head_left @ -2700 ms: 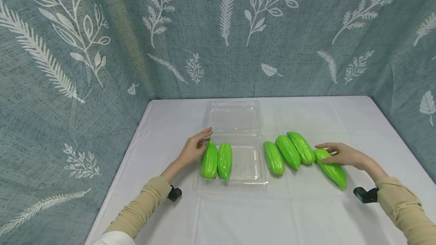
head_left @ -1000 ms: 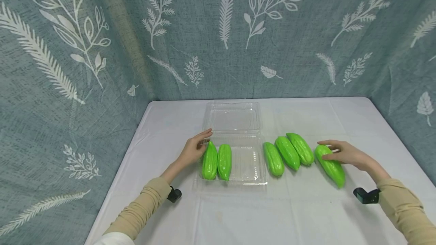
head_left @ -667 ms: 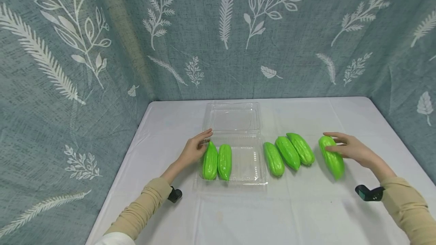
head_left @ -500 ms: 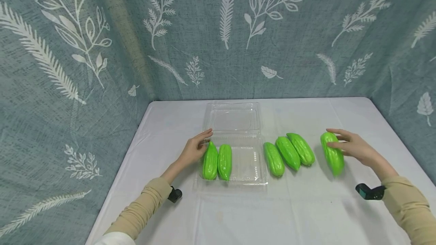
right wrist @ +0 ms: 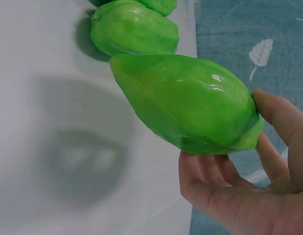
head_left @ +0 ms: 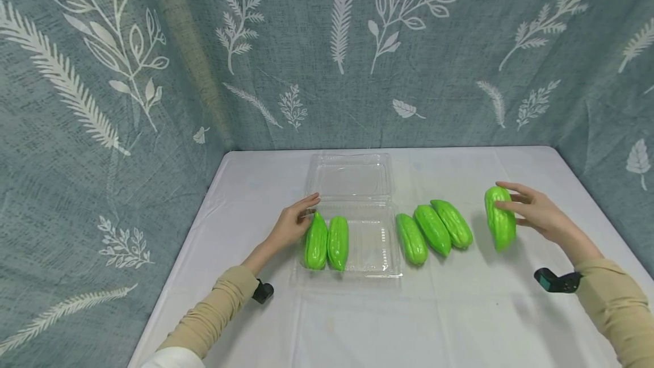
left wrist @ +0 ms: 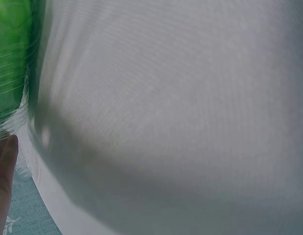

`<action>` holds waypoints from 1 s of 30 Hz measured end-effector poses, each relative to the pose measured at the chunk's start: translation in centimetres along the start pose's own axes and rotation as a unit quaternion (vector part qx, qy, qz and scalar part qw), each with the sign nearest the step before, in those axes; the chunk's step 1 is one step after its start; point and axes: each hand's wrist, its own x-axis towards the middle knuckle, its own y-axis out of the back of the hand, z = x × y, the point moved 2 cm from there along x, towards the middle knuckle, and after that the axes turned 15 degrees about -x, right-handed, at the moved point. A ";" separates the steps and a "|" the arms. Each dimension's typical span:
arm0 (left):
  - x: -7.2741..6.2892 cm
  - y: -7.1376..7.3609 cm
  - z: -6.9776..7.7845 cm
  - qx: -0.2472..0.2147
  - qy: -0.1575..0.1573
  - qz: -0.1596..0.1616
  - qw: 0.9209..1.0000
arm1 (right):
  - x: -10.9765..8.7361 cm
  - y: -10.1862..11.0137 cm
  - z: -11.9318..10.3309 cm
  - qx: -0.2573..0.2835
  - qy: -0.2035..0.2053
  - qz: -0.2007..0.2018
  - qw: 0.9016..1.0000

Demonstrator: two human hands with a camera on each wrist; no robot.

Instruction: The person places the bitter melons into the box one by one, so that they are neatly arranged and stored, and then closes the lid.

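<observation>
My right hand [head_left: 536, 212] holds a glossy green ridged gourd [head_left: 499, 220] above the cloth. In the right wrist view this gourd [right wrist: 185, 100] lies between the thumb and the curled fingers, its pointed end facing away from the palm. To its left on the cloth are three similar gourds [head_left: 433, 230] side by side. A clear plastic container [head_left: 365, 270] lies open, with a gourd [head_left: 316, 241] and another gourd [head_left: 338, 243] in its left half. At the back-left corner my left hand [head_left: 289, 225] pinches the container's rim; the left wrist view shows only part of that hand.
A white cloth [head_left: 368, 322] covers the table. The container's clear lid [head_left: 349, 179] lies folded back toward the far edge. Blue-green curtains [head_left: 306, 112] with white leaf prints stand behind and at the sides. Each wrist carries a small black camera [head_left: 557, 281].
My right hand has lifted the rightmost gourd off the cloth and moved it up and away from me, turning it more upright in the view. The left hand stays on the container.
</observation>
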 end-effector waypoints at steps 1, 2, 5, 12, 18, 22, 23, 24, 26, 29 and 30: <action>0.0 0.0 0.0 0.000 0.000 0.000 1.000 | 0.0 0.0 0.0 0.000 -0.001 0.000 1.000; 0.0 0.0 0.0 0.000 0.000 0.001 1.000 | 0.1 0.1 -0.1 0.000 -0.002 0.001 1.000; 0.1 0.0 0.0 0.001 -0.002 0.001 1.000 | 0.1 0.0 -0.3 0.003 -0.006 0.003 1.000; 0.1 0.0 -0.1 0.001 -0.005 0.000 1.000 | 0.2 -0.4 -1.1 0.013 -0.004 0.009 1.000; 0.1 0.0 -0.1 0.001 -0.004 0.000 1.000 | 0.3 -0.8 -1.9 0.017 0.002 0.015 1.000; 0.1 0.0 0.0 0.003 -0.005 0.000 1.000 | 0.5 -1.1 -2.5 0.023 0.006 0.015 1.000; 0.1 0.0 0.0 0.002 -0.004 0.000 1.000 | 0.5 -1.2 -2.6 0.024 0.007 0.016 1.000; 0.1 0.0 0.0 0.002 -0.005 0.000 1.000 | 0.5 -1.3 -2.7 0.024 0.008 0.016 1.000; 0.0 0.1 0.0 0.003 -0.005 -0.001 1.000 | 0.5 -1.5 -3.0 0.027 0.011 0.015 0.999; 0.0 0.0 0.0 0.004 -0.005 -0.003 1.000 | 0.5 -1.9 -3.4 0.031 0.017 0.014 0.999; 0.0 0.0 0.0 0.006 -0.005 -0.004 1.000 | 0.5 -2.0 -3.6 0.032 0.018 0.013 0.999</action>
